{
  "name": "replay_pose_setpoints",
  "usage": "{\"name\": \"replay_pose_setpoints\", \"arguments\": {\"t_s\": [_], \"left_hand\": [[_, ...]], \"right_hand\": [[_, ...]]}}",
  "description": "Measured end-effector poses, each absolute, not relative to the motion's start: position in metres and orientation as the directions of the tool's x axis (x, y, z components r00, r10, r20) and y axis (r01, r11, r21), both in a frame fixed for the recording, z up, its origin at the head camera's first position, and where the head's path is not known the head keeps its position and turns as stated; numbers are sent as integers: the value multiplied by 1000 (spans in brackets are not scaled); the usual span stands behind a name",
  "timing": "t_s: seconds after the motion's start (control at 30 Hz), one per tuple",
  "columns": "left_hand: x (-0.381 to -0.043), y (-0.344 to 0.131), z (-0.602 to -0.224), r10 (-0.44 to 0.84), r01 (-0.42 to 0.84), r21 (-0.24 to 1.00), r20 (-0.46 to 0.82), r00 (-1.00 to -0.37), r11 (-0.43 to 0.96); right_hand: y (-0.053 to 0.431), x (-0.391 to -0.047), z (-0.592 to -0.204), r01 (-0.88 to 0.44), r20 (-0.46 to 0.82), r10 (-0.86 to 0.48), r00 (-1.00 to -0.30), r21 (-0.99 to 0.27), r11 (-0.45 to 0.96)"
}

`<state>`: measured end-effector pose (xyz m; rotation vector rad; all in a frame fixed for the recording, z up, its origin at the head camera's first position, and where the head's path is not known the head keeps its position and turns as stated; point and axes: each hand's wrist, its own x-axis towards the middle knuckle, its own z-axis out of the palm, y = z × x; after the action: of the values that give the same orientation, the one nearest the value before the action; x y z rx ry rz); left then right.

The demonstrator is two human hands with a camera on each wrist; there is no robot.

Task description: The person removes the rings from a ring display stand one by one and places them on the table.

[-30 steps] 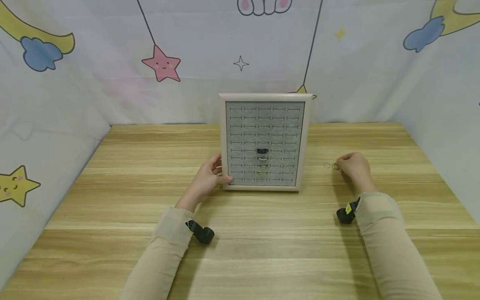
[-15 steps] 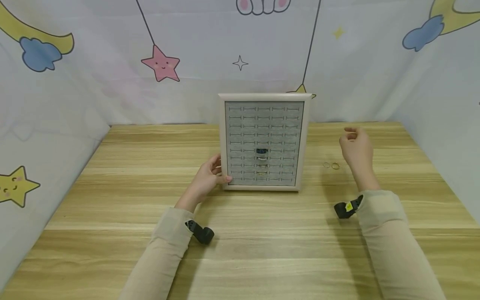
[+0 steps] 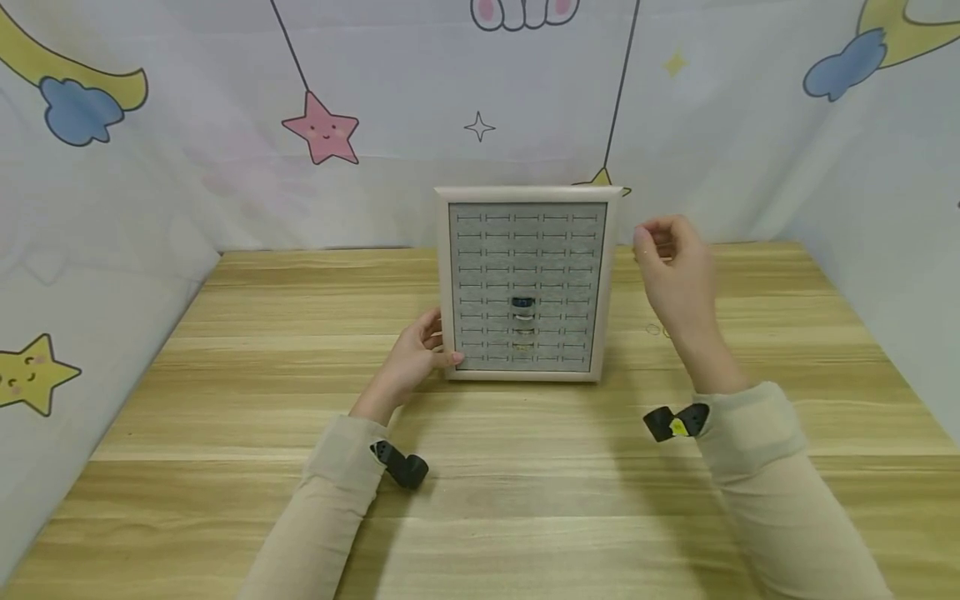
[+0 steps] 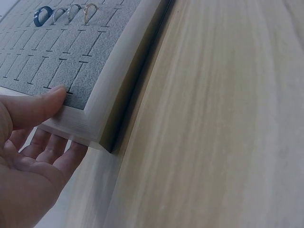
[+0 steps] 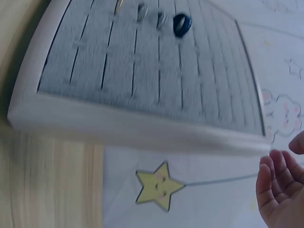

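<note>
Ring board (image 3: 528, 195), picture centre; left hand (image 3: 411, 354) grips its lower-left edge. Right hand (image 3: 681, 279), centre right: fingers bent, any pinched item unclear. Two rings (image 3: 652, 330) below, on table (image 3: 525, 467).

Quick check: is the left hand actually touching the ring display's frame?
Touching. The left wrist view shows the left hand gripping the frame, its thumb lying across the front edge.

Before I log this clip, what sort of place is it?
Probably a staged tabletop recording space: a wood-grain table stands before a cartoon-printed backdrop, with a framed ring display on it.
</note>
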<state>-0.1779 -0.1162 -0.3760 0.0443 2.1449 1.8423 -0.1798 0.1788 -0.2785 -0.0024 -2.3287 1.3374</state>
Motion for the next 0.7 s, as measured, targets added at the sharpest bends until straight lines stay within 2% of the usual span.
{"name": "replay_pose_setpoints", "arguments": {"t_s": [0.17, 0.33, 0.7], "left_hand": [[-178, -116, -376, 220, -176, 969, -213, -952, 176], [-178, -116, -377, 217, -178, 969, -213, -953, 171], [-179, -116, -377, 217, -177, 970, -212, -953, 168]], "right_hand": [[158, -173, -277, -280, 374, 45, -927, -765, 580], [143, -170, -283, -308, 310, -114, -944, -697, 647], [122, -168, -299, -327, 193, -264, -945, -539, 776]]}}
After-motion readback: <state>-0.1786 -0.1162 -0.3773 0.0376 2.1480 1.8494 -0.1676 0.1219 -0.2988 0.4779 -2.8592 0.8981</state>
